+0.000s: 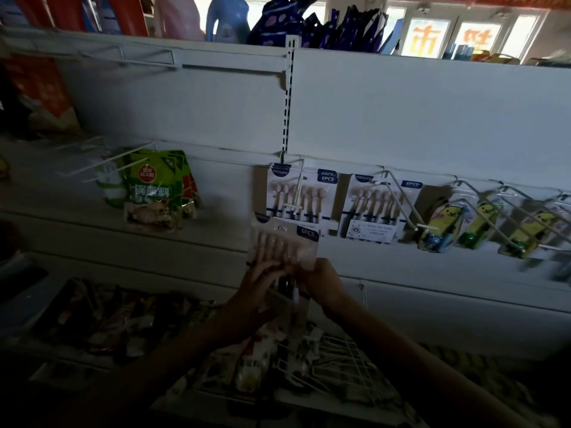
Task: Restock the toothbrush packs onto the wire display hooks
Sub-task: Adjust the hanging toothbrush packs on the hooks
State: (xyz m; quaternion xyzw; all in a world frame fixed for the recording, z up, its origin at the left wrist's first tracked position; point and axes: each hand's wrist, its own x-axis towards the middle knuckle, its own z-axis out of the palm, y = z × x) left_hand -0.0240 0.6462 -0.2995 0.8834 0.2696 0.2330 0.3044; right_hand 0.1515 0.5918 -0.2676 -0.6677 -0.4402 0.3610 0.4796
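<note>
Toothbrush pack (283, 245) gripped by both hands (left (259, 281), right (321, 282)), two hooks (298, 193) already stocked

Both hands (290, 278) gripping toothbrush pack (282, 244), below wire hook (297, 188)

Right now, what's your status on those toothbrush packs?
Both hands grip one pack, below the hook. Two hooks already stocked. Nothing in the way.

Bare back panel (417, 118) above the hooks is open; the hung toothbrush packs (298, 193) and their wire hook (298, 188) block the row below
</note>
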